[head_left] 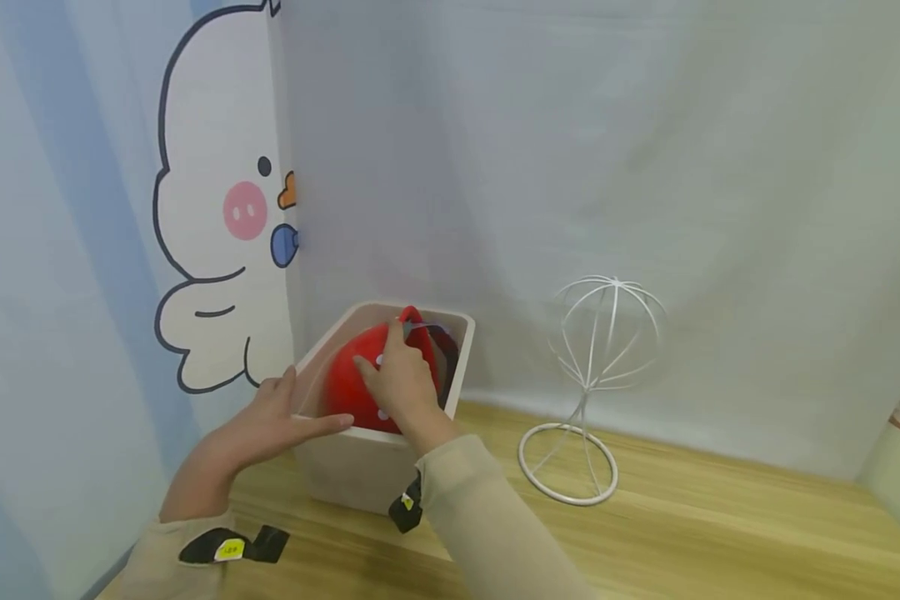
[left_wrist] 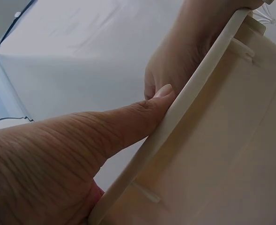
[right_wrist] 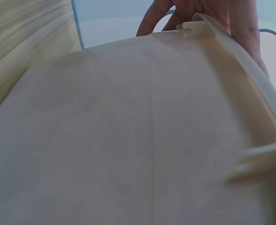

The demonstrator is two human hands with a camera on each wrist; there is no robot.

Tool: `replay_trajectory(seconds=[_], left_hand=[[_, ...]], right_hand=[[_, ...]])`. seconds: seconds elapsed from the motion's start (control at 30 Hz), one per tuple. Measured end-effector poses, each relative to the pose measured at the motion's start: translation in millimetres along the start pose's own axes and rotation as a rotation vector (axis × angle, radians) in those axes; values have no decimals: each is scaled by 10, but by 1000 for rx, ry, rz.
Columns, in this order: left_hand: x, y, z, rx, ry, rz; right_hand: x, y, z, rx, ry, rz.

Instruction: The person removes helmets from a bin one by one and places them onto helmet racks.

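A white plastic bin (head_left: pixel 360 467) stands on the table at the centre left in the head view. My left hand (head_left: pixel 270 421) holds its near left corner; the thumb (left_wrist: pixel 142 115) lies over the front rim and the fingers are along the left side. Inside the bin is a red hat (head_left: pixel 348 379) with white dots, a red loop at its top. My right hand (head_left: pixel 405 379) reaches over the front rim onto the hat, index finger straight and thumb spread apart from it. Its other fingers are mostly hidden. A dark item (head_left: pixel 447 350) lies beside the hat.
To the bin's right stands a white wire hat stand (head_left: pixel 587 392) with a ring base. The wooden table (head_left: pixel 690 517) runs along a pale curtain (head_left: pixel 570 167). At the left is a blue and white curtain with a cartoon bird (head_left: pixel 221 133).
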State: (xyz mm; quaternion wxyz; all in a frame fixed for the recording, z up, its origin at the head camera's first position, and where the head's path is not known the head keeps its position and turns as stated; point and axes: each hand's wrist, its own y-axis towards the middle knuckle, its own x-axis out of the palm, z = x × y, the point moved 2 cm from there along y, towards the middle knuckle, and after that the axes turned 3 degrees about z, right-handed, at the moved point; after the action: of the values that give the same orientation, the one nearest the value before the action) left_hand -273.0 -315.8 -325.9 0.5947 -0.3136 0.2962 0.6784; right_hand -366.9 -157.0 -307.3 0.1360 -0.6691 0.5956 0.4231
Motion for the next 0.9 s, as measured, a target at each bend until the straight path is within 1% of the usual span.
replay_trajectory(seconds=[0.1,0.2,0.3,0.43,0.53,0.57,0.6,0.67,0.7,0.77,0.8,0.83,0.87,0.9], left_hand=[[-11,-5,-5,5,-13,-12],[-25,-7,-4,19,-28,-20],[-34,-15,-6,19,-25,-27],[-42,-28,-18,7,2,-37],[-52,-23,-10,25,23,-34],[-56,-19,-3,45,23,-27],[-56,-9,8,77,2,-16],[-50,9,30,156,-56,20],[-43,13,39,197,-84,37],[-27,5,51,254,-145,53],[-19,-8,53,273,-172,54],[-12,-9,59,277,-182,54],[-7,-11,69,280,-198,48],[-4,-15,83,280,-212,36]], right_hand=[[-5,-2,-4,7,23,4],[-32,-4,-3,7,50,19],[-63,-9,8,2,87,44],[-122,-13,8,-48,140,134],[-199,-8,-1,-136,191,240],[-236,-10,-2,-161,232,268],[-277,-14,6,-181,282,296],[-371,-41,45,-201,401,353],[-420,-67,74,-204,481,374],[-505,-165,140,-205,670,402],[-539,-234,172,-214,753,429],[-577,-291,203,-237,838,449],[-618,-351,227,-273,915,472],[-664,-411,242,-315,966,509]])
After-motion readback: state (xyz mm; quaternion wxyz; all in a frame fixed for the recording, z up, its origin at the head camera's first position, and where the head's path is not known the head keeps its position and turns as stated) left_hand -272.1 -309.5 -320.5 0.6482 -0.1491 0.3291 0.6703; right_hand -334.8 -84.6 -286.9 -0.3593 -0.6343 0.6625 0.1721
